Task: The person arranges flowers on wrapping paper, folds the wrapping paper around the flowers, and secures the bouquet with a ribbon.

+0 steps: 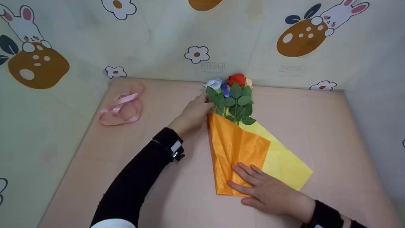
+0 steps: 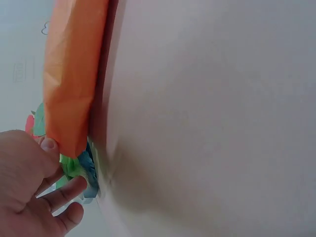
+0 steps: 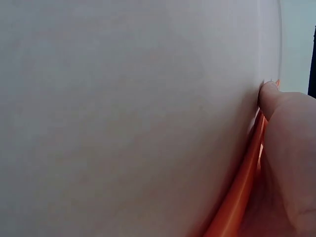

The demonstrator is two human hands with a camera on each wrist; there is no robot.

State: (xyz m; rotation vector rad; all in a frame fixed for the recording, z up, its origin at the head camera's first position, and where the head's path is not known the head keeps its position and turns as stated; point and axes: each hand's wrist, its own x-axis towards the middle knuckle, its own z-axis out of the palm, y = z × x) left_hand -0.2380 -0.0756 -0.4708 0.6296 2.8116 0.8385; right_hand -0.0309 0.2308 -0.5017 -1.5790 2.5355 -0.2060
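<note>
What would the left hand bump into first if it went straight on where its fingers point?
Probably the green, oval, fabric-looking leaves, right in front of the left hand. They could even be touching; the head view leaves depth unclear there.

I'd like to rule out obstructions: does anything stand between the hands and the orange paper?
Nothing visible does: the left hand holds the orange paper near its upper left corner, and the right hand rests on its lower part. The ribbon lies apart, farther left.
</note>
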